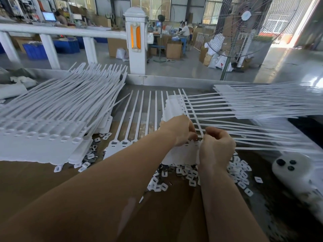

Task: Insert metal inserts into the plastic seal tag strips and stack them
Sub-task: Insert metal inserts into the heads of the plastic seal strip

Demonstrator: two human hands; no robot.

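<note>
Strip (181, 151) of white seal tags lies flat on the bench directly under both my hands, tag plates toward me, tails fanning away from the grip. My left hand (180, 130) is curled down over the strip's head row, fingertips pinching at one of the sockets near the right end; what sits between the fingertips is too small to make out. My right hand (215, 147) is clenched on the same strip's right edge, thumb and fingers pinching the plate where the last tail leaves it. The two hands nearly touch. Left of the grip on the same strip, two sockets (118, 142) show dark fill. Just below and to the right of my hands: a loose heap of small white-framed inserts (237, 172), spilling toward me across the brown bench top (35, 180). More inserts lie scattered to the left, against the foot of a tall stack (43, 137) of strips, tails pointing away and right. Beyond my hands and to the right, another pile (262, 102) lies crosswise, tails running right, some crossing over the tails of my strip. Far right of the grip, a white device (297, 170) with three dark buttons. Past the bench edge, a white post (137, 41) and a standing fan (244, 27).
</note>
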